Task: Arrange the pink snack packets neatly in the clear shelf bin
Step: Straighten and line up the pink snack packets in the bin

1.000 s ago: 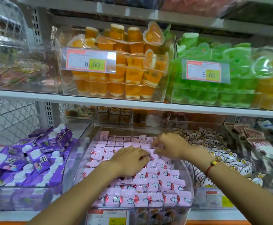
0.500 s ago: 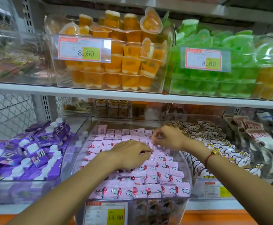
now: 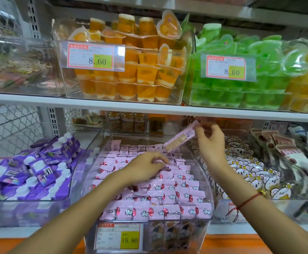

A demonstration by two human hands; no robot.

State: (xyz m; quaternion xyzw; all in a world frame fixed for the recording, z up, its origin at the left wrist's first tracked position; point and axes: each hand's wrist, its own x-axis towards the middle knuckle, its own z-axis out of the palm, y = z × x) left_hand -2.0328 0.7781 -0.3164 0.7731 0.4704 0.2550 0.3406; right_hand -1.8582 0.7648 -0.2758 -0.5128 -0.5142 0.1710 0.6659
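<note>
Head view, lower shelf, centre: your clear shelf bin holds the pink snack packets, laid in overlapping rows that run from the front wall to the back, printed side up toward the front and plain backs showing in the far rows. Your left hand rests palm down on the middle rows, fingers curled onto the packets with the fingertips pressing into them; whether it pinches any single one cannot be told. Your right hand is raised above the back right corner of the bin, thumb and fingertips pinching one end of a lifted pink packet, which hangs tilted, its back side with the printed panel facing you, its lower end near the rear rows but clear of them. A red string bracelet sits on your right wrist. On the bin's front wall is a price tag reading 15.80. Left of the bin: a clear bin of purple pouches with white caps. Right of it: a bin of white cartoon-print packets, then brown-and-white packets at the far right. Upper shelf: a bin of orange jelly cups with a tag reading 8.60, and beside it a bin of green jelly cups with a tag of the same figure.
</note>
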